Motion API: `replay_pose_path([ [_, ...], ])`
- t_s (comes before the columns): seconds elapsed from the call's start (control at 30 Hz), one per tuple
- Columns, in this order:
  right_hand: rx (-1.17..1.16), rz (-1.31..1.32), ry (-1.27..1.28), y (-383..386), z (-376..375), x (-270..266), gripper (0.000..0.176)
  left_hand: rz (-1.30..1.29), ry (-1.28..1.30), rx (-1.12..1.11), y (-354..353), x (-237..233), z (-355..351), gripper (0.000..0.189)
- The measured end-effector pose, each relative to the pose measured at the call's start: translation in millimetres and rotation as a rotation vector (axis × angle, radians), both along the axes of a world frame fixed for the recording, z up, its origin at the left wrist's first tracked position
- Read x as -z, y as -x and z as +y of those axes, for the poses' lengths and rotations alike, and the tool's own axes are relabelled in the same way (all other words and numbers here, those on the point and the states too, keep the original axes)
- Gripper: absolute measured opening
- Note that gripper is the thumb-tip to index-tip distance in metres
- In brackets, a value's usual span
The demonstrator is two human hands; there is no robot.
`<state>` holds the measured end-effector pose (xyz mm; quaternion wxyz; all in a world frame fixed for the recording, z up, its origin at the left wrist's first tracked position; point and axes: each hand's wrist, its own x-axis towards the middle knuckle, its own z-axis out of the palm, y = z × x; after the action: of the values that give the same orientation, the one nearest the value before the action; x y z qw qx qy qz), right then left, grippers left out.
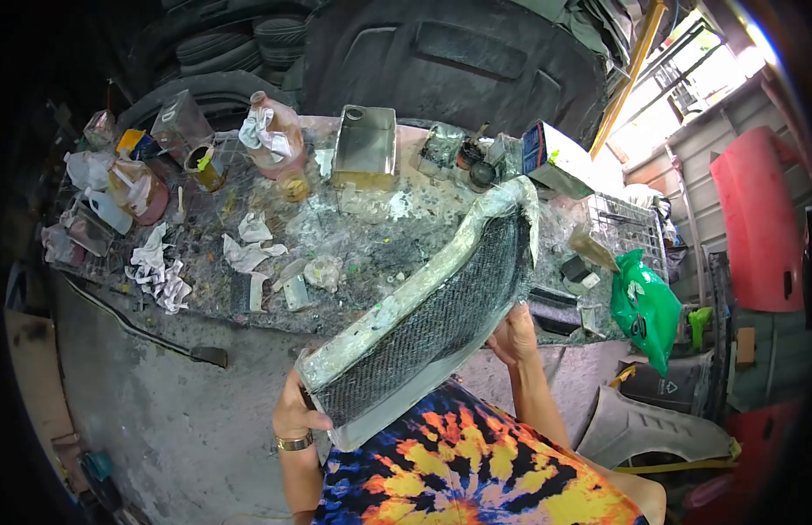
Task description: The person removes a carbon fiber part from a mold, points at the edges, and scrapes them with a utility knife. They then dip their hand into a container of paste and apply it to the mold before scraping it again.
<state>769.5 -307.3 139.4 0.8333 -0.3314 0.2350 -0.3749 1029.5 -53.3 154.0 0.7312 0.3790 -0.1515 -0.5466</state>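
A long moulded panel (423, 324) with a dark woven, carbon-fibre-like face and a rough pale border is held up at a slant in front of my body. Its right end rises higher and curves over. My left hand (296, 409) is closed on the lower left end, thumb on the near face. At the right underside, my right hand (513, 335) grips the edge, its fingers partly hidden behind the panel. The panel covers part of the workbench (362, 236) beyond it.
On the bench stand a metal can (366, 144), a large plastic jug (276, 144), a box (555, 162) and crumpled white rags (156, 271). A green plastic bag (644, 311) hangs at the right edge. A grey fender-like panel (638, 429) lies low right; a red panel (756, 219) leans on the wall.
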Motion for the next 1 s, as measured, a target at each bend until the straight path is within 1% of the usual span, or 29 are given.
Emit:
replay_pose_path([
  [0.1,0.016,0.008,0.0,-5.2,0.2,-1.1,0.043,-0.013,0.023,-0.011,-4.6,2.1,1.5,0.112],
  [0.17,-0.087,-0.064,0.011,-5.5,-1.0,-5.0,0.043,-0.023,0.023,-0.008,-7.4,3.5,3.3,0.111],
  [0.23,-0.077,-0.05,-0.011,-8.6,0.4,-7.4,0.042,-0.034,0.024,-0.005,-10.0,6.0,6.9,0.11],
  [0.3,-0.059,-0.035,-0.021,-10.0,-0.5,-6.9,0.042,-0.089,0.038,-0.054,-12.1,11.0,8.3,0.11],
  [0.33,-0.084,-0.044,-0.03,-8.9,-0.9,-3.4,0.042,-0.088,0.048,-0.048,-14.0,11.8,6.8,0.11],
  [0.43,-0.132,-0.061,-0.011,-12.3,-2.3,-5.9,0.042,-0.07,0.077,-0.01,-15.8,5.3,2.3,0.109],
  [0.5,-0.069,-0.027,-0.004,-16.3,-0.4,-6.0,0.042,0.067,0.047,-0.104,-9.9,-2.3,-0.8,0.107],
  [0.53,-0.206,-0.107,-0.029,-9.3,-7.3,-4.5,0.046,0.068,0.047,-0.104,-10.2,-2.4,-1.0,0.107],
  [0.57,-0.206,-0.106,-0.03,-11.1,-6.5,-2.9,0.046,0.065,0.024,-0.1,-11.1,-2.5,-1.2,0.107],
  [0.63,-0.052,-0.028,-0.007,-17.3,-3.9,-0.8,0.051,0.061,0.002,-0.098,-10.4,-6.1,-3.1,0.107],
  [0.7,-0.084,-0.033,-0.037,-17.5,-3.6,-10.8,0.053,0.004,-0.069,-0.144,-5.4,-13.4,-7.1,0.096],
  [0.73,-0.114,-0.04,-0.067,-16.7,-4.4,-14.6,0.055,0.007,-0.067,-0.142,-7.7,-4.9,-4.2,0.096],
  [0.77,-0.109,-0.037,-0.063,-17.5,-4.9,-12.2,0.055,-0.148,-0.045,-0.109,-12.7,10.2,2.1,0.091],
  [0.8,-0.086,-0.076,-0.087,-20.2,-4.6,-6.4,0.055,-0.303,-0.022,-0.074,-14.8,8.9,-2.0,0.086],
  [0.83,-0.061,-0.116,-0.109,-21.6,-5.5,-0.9,0.055,-0.3,-0.014,-0.067,-13.4,5.3,-5.4,0.086],
  [0.9,-0.052,-0.116,-0.134,-20.5,-7.7,5.0,0.056,-0.359,-0.049,-0.022,-8.6,-10.4,-12.0,0.082],
  [0.97,-0.039,-0.139,-0.166,-21.2,-9.4,6.7,0.055,-0.369,0.011,-0.021,-7.9,-15.2,-17.1,0.08],
  [1.0,-0.061,-0.166,-0.172,-19.5,-10.3,6.4,0.054,-0.399,-0.006,0.044,-10.0,-20.7,-17.5,0.079],
])
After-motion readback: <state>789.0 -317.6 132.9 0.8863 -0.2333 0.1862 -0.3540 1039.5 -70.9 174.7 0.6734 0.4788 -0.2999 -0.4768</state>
